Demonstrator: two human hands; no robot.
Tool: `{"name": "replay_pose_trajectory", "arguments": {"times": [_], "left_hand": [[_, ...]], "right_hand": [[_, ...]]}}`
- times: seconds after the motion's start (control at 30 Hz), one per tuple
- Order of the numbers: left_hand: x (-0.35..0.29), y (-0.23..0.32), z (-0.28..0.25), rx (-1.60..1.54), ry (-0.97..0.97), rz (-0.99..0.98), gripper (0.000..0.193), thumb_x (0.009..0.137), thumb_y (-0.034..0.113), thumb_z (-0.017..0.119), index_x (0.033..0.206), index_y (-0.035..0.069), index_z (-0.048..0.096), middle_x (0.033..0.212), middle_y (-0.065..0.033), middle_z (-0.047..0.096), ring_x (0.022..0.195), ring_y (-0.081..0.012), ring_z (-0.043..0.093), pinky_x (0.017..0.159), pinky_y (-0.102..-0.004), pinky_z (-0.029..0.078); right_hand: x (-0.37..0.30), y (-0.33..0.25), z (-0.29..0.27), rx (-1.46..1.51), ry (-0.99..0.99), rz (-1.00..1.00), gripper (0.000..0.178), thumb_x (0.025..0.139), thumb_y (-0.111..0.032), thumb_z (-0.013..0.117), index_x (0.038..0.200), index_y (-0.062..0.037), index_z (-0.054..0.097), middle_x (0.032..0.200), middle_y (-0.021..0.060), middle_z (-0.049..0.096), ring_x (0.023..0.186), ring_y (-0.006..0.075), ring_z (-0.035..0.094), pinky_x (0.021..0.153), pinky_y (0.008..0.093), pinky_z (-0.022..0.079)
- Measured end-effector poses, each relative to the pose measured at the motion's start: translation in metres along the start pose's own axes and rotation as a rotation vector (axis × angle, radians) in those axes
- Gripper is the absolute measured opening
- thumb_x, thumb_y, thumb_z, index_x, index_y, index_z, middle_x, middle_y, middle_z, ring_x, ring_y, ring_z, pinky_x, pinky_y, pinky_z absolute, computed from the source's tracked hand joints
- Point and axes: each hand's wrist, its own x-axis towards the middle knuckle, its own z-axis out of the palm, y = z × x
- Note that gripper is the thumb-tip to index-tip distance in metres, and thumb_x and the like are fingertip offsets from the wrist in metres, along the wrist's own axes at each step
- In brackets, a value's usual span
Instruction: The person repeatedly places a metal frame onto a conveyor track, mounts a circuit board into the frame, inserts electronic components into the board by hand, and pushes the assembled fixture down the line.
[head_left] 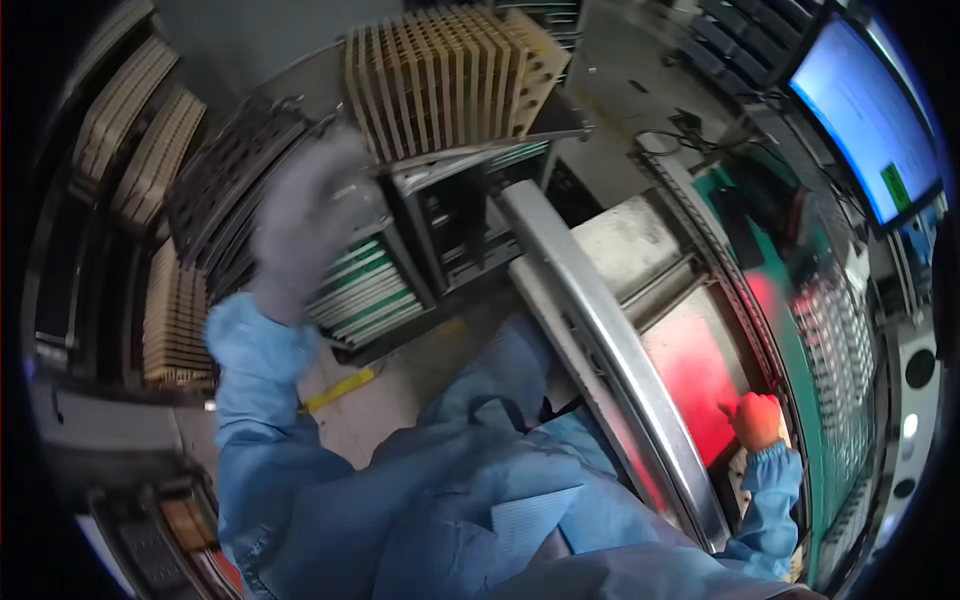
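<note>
1. Dark stacked panels (232,190) stand at the picture's ten o'clock, just beside the left hand (300,225). From that hand they lie toward nine or ten o'clock; their long axis runs roughly from seven to one o'clock. The left hand is much the nearer of the two; touching or apart, I cannot tell.
2. The left hand's grey glove is smeared by blur, so whether its fingers are apart, together or clamped on something cannot be told.
3. From it, white-and-green slotted boards (365,300) sit between four and five o'clock, and a tan finned rack (440,85) between one and two.
4. The right hand (757,420), lit orange-red, is at the picture's four o'clock. Its fingers look bunched; whether they close on anything, I cannot tell.
5. Around it: a red-lit metal surface (690,370) toward ten o'clock, a dark rail (725,260) near twelve, a green mat (815,400) near three. The silver bar (615,350), farther toward ten, runs eleven to five.
6. Writing: the monitor (855,110), near one o'clock from the right hand, shows faint lines and a green patch, too small to read. No brand or label is legible.
</note>
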Motion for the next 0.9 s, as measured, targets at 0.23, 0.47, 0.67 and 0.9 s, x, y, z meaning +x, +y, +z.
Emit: {"name": "replay_pose_trajectory", "arguments": {"times": [0.23, 0.47, 0.67, 0.9], "left_hand": [[-0.030, -0.177, -0.262, 1.132, 0.002, -1.012, 0.079, 0.081, 0.065, 0.051, 0.129, 0.003, 0.052, 0.126, -0.0245, 0.054, 0.118, -0.0380, 0.051, 0.096, -0.0393, 0.041], [0.176, -0.174, 0.059, 0.259, -0.286, -0.760, 0.084, 0.081, 0.065, 0.050, 0.132, -0.002, 0.046, 0.128, -0.0225, 0.053, 0.122, -0.0357, 0.048, 0.102, -0.0411, 0.037], [0.226, 0.147, 0.383, -0.505, -0.744, -0.245, 0.078, 0.084, 0.060, 0.048, 0.132, -0.002, 0.046, 0.126, -0.0210, 0.054, 0.120, -0.0340, 0.049, 0.101, -0.0408, 0.038], [0.142, 0.210, 0.374, -0.867, -0.914, -0.266, 0.070, 0.087, 0.054, 0.046, 0.131, -0.001, 0.047, 0.124, -0.0193, 0.055, 0.118, -0.0320, 0.050, 0.100, -0.0405, 0.039]], "right_hand": [[-0.001, -0.072, -0.084, 0.601, 0.116, -0.003, 0.020, 0.084, -0.026, 0.066, 0.076, -0.0075, 0.069, 0.062, 0.0106, 0.063, 0.059, 0.0295, 0.061, 0.059, 0.0401, 0.046], [0.018, -0.061, -0.071, 0.607, 0.088, -0.060, 0.026, 0.083, -0.036, 0.064, 0.082, -0.0110, 0.072, 0.065, 0.0134, 0.063, 0.062, 0.0300, 0.062, 0.060, 0.0412, 0.049], [0.097, -0.112, -0.084, 0.753, 0.355, -0.248, 0.031, 0.081, -0.036, 0.060, 0.072, -0.0073, 0.067, 0.068, 0.0168, 0.063, 0.067, 0.0363, 0.063, 0.065, 0.0471, 0.049], [0.174, -0.212, -0.122, 1.168, 0.621, -0.462, 0.023, 0.076, -0.033, 0.065, 0.085, -0.0126, 0.069, 0.079, 0.0116, 0.067, 0.079, 0.0349, 0.063, 0.070, 0.0473, 0.049]]}}
